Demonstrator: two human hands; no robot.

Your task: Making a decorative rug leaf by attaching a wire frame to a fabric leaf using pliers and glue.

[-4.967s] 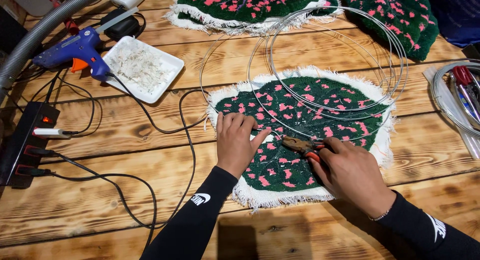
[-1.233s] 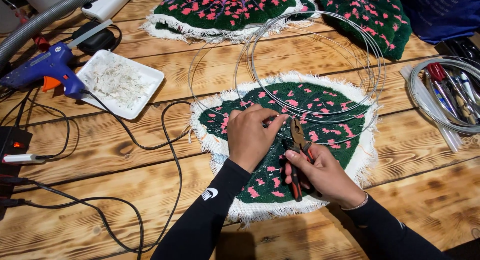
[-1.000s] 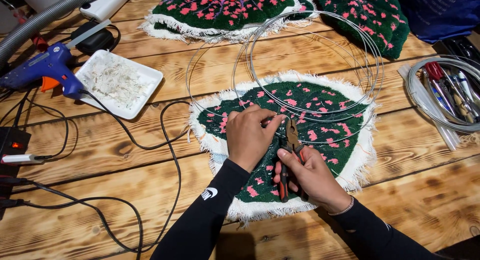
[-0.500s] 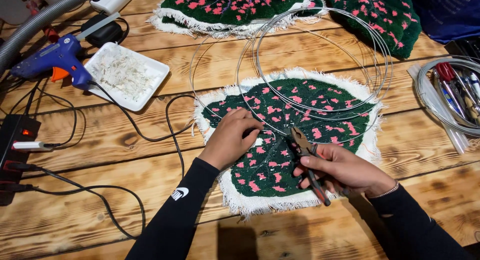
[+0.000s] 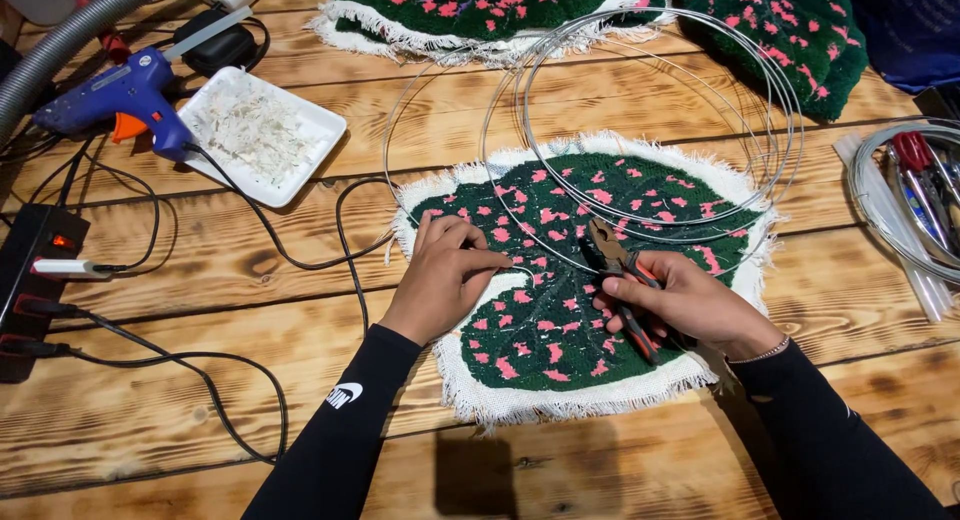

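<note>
Left hand [image 5: 445,280] fingers pinching wire [image 5: 640,215] on leaf-shaped tufted mat [image 5: 560,310], right hand [image 5: 690,305] clenched around pliers [image 5: 618,270]

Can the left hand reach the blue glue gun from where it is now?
Probably yes. The left hand rests on the green leaf-shaped mat, holding only thin wire. The blue glue gun lies on its own side of the table, with only black cables lying between.

Just one view here, from a camera on the person's head, tilted steeply down and forward over the scorched wooden plank table [image 5: 600,100]. It sits close, at arm's length: both black sleeves enter from the bottom edge, and the green leaf-shaped tufted rug with pink spots [image 5: 560,310] fills the centre.
</note>
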